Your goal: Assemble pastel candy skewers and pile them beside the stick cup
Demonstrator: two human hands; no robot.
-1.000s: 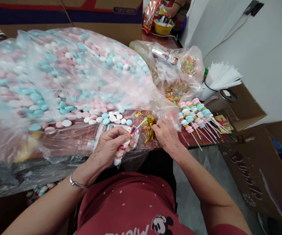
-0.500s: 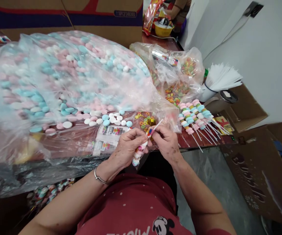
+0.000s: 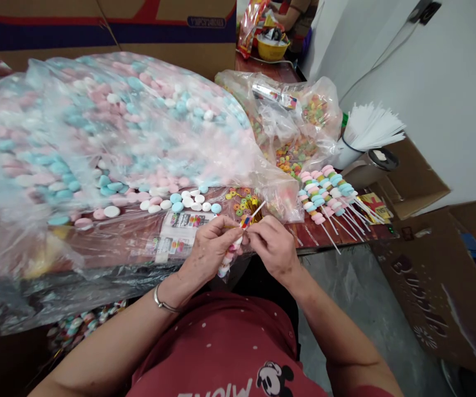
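Note:
My left hand [image 3: 210, 249] is closed around a wrapped marshmallow skewer [image 3: 225, 264], gripping it at the gathered neck of the clear wrapper. The marshmallows point down toward me and the white stick [image 3: 258, 208] sticks up to the right. A colourful printed band [image 3: 245, 221] shows at the neck. There my right hand [image 3: 276, 247] pinches with its fingertips; whatever lies between them is too small to make out. Just beyond the hands are a bundle of gold ties [image 3: 255, 212] and loose gummy rings [image 3: 238, 197]. Printed clear wrappers [image 3: 176, 242] lie left of my left hand.
A big clear bag of pink, blue and white marshmallows [image 3: 139, 127] covers the left of the table. Behind right is a bag of gummy rings [image 3: 291, 149]. Unwrapped skewers [image 3: 329, 193] lie at the right edge, near a cup of white sticks [image 3: 349, 149] and cardboard boxes [image 3: 428, 286].
My right hand has moved down from the stick and printed band to the neck of the wrapper. My left hand keeps its grip, and the skewer has shifted slightly left.

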